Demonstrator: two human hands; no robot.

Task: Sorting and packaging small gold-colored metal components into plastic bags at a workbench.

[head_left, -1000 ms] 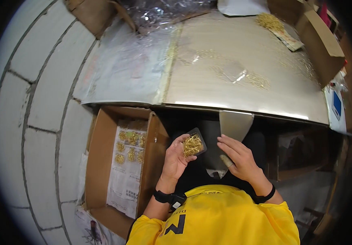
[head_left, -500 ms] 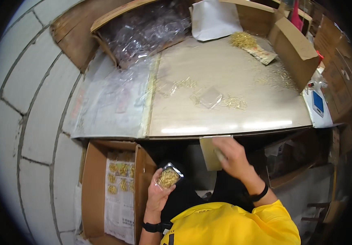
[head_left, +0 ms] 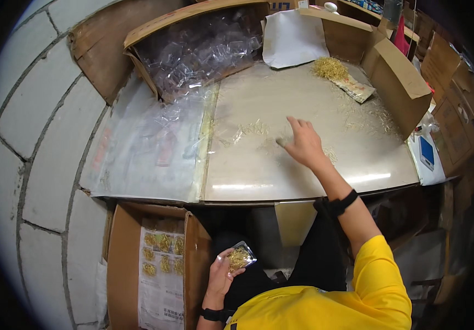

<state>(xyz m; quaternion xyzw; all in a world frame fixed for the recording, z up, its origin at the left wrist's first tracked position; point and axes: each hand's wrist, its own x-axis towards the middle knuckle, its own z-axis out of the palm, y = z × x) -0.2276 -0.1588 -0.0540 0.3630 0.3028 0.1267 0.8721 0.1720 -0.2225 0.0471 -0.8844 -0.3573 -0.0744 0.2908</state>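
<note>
My left hand (head_left: 221, 278) is closed on a small clear plastic box (head_left: 241, 257) filled with fine gold pins, held over my lap. Over the tabletop (head_left: 259, 168) my right hand (head_left: 304, 144) is stretched out, its fingers apart and the thumb spread to the side; a dark covering shows on the thumb tip. I see nothing in its grasp. Loose gold pins (head_left: 254, 128) lie just left of it, and a few more show by the wrist. What lies directly beneath the hand is hidden.
Clear plastic boxes fill a carton (head_left: 204, 52) at the back left. A heap of gold pins (head_left: 329, 68) sits at the back right, near a cardboard panel (head_left: 396, 60). A blue scale (head_left: 426, 151) lies far right. Beside my left arm, an open carton (head_left: 124, 264) holds filled boxes.
My right hand has left the pale card at the table's front edge and moved up and forward over the table. The left hand, with its box, sits slightly lower and to the right.
</note>
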